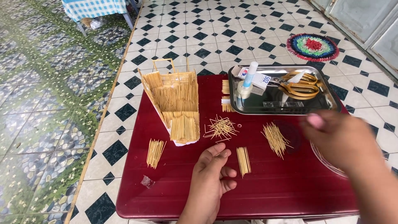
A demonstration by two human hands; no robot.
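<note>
Two hands: both working over the red table (174, 195).
Left hand (213, 172): resting on the table with fingers loosely curled, gripping nothing, touching a small toothpick bundle (243, 160) at its 3 o'clock.
Right hand (338, 139): hovering blurred (grip impossible to tell).
Toothpick house (176, 103): standing at 11 o'clock.
Metal tray (323, 108): sitting at 1 o'clock.
Tip: keeping the sticks aligned is paying off, I'd judge.

floor (232, 33) past the fingertips: white tiles w/ black diamonds. further out beyond the fingers on the thumb side, green pebble-pattern tiles (45, 95) w/ small flowers. far ahead of the fingers, bench legs under a blue checked cloth (94, 7). round multicolour rag mat (312, 47) & pale door panels (365, 20) out beyond the knuckle side. even daylight.
</note>
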